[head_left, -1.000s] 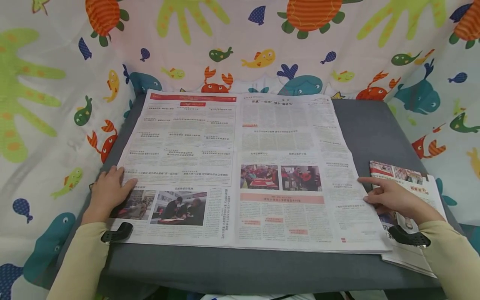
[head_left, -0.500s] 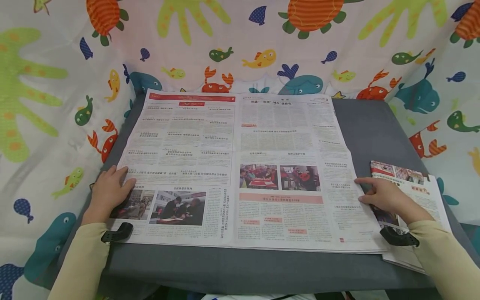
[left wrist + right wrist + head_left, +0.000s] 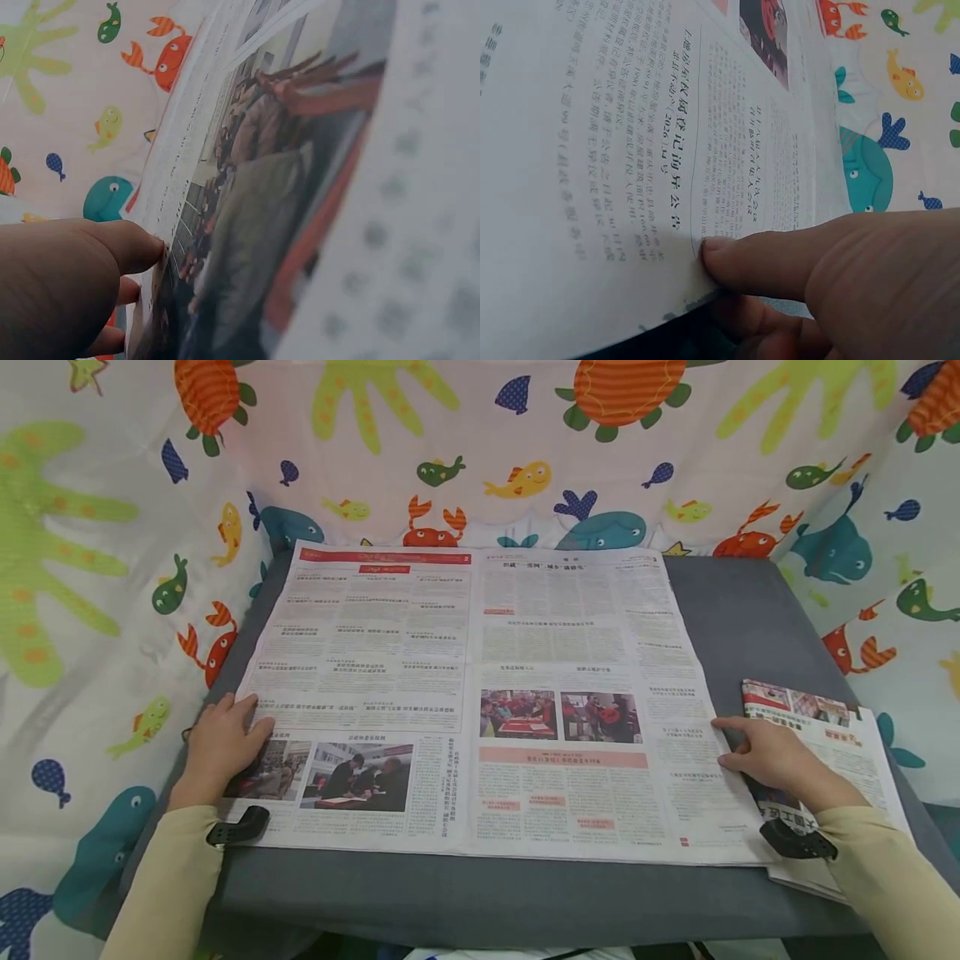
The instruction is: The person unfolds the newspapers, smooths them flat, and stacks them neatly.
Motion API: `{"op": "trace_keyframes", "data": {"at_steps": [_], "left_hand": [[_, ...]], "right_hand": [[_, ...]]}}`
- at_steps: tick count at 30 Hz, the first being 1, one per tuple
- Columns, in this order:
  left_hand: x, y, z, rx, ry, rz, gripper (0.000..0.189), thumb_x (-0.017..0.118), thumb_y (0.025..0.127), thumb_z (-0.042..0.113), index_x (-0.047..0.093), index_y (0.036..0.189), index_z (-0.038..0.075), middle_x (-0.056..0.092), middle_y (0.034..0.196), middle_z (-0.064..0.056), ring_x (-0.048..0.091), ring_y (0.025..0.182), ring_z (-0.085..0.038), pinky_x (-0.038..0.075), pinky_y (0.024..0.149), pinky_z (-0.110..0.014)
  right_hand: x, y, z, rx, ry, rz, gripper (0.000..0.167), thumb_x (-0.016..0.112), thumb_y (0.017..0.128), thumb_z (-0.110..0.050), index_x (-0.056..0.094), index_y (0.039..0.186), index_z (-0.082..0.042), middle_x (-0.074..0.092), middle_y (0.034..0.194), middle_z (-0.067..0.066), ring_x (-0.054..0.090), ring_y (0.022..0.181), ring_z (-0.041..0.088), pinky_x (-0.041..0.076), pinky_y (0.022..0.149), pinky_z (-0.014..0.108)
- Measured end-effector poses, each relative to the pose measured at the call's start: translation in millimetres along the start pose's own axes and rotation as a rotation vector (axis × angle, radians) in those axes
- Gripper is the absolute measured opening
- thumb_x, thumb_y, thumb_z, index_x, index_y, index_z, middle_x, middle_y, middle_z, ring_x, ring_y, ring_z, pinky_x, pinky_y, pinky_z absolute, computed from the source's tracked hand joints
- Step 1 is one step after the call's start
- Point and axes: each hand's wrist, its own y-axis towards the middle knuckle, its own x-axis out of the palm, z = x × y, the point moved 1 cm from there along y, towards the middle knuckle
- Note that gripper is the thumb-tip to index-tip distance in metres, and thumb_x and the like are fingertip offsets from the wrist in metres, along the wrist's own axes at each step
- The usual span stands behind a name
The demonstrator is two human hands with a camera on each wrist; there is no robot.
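A wide newspaper [image 3: 555,802] lies spread on the grey table, printed pages up, with photos on both halves. My left hand [image 3: 221,743] rests at its left edge, fingers loosely extended and thumb over a photo; the left wrist view shows the thumb [image 3: 146,249] touching the margin. On the opposite side, my right hand [image 3: 780,760] pinches the newspaper's right edge. Its thumb [image 3: 742,262] is on the page and the other fingers curl beneath the edge in the right wrist view. The page's corner curves up slightly there.
A folded newspaper [image 3: 832,722] lies at the table's right side, partly under my right forearm. The grey tabletop [image 3: 480,897] shows in front and at the back right. A curtain [image 3: 517,439] printed with sea animals stands behind and on both sides.
My right hand has shifted slightly left, along the newspaper's right edge. The left hand stays almost where it was, and the newspaper lies nearly unchanged.
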Motion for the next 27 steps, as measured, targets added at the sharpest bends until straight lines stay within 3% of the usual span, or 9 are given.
{"op": "trace_keyframes", "data": {"at_steps": [5,9,12,15,20,24,27], "left_hand": [[0.9,4.1,8.1,0.001,-0.010,0.034,0.058,0.053,0.098,0.028,0.047,0.144,-0.008,0.036,0.148,-0.044,0.032,0.133,-0.070,0.025,0.104,-0.083],[-4.6,12.1,33.9,0.032,-0.033,0.027,0.061,0.053,0.099,0.031,0.044,0.147,-0.005,0.031,0.152,-0.042,0.027,0.134,-0.067,0.019,0.105,-0.083],[-11.4,23.8,63.4,0.072,-0.029,-0.029,0.067,0.055,0.099,0.036,0.039,0.152,-0.003,0.024,0.156,-0.042,0.021,0.140,-0.067,0.015,0.109,-0.082],[-11.8,38.3,95.3,0.130,-0.020,-0.088,0.072,0.055,0.101,0.040,0.033,0.156,0.001,0.019,0.161,-0.040,0.015,0.146,-0.066,0.013,0.112,-0.081],[6.3,58.2,131.0,0.181,-0.043,-0.171,0.080,0.056,0.099,0.047,0.024,0.162,0.009,0.006,0.167,-0.034,0.001,0.152,-0.061,0.005,0.116,-0.080],[24.0,68.7,137.1,0.189,-0.037,-0.219,0.087,0.056,0.097,0.054,0.020,0.164,0.014,-0.002,0.168,-0.032,-0.009,0.152,-0.060,-0.001,0.116,-0.079],[31.6,72.0,136.5,0.175,-0.035,-0.243,0.089,0.055,0.096,0.058,0.018,0.165,0.015,-0.004,0.169,-0.029,-0.012,0.152,-0.059,-0.003,0.117,-0.079]], "right_hand": [[-10.8,0.1,-2.6,0.028,-0.028,0.084,0.064,0.071,0.091,-0.022,0.048,0.139,0.013,0.070,0.086,0.022,0.058,0.063,0.019,0.044,0.054,0.035],[-30.4,3.8,-16.9,0.044,-0.056,0.182,0.066,0.068,0.095,-0.030,0.046,0.140,0.013,0.068,0.101,0.031,0.063,0.071,0.027,0.050,0.059,0.043],[-44.8,16.0,-41.8,0.015,-0.050,0.183,0.070,0.065,0.097,-0.032,0.042,0.147,0.011,0.062,0.122,0.036,0.063,0.098,0.047,0.053,0.077,0.059],[-48.5,36.9,-70.4,-0.056,-0.038,0.152,0.072,0.062,0.099,-0.034,0.036,0.152,0.007,0.049,0.142,0.040,0.049,0.127,0.057,0.043,0.099,0.071],[-25.9,81.4,-104.3,-0.170,-0.026,0.118,0.075,0.059,0.101,-0.038,0.032,0.156,0.004,0.033,0.155,0.040,0.033,0.143,0.059,0.032,0.112,0.071],[2.9,108.8,-106.0,-0.163,-0.056,0.117,0.080,0.055,0.101,-0.046,0.027,0.160,0.000,0.025,0.159,0.039,0.028,0.143,0.062,0.030,0.113,0.074],[17.0,116.9,-101.8,-0.131,-0.092,0.118,0.083,0.054,0.101,-0.052,0.024,0.161,-0.003,0.020,0.161,0.036,0.023,0.144,0.061,0.025,0.112,0.077]]}}
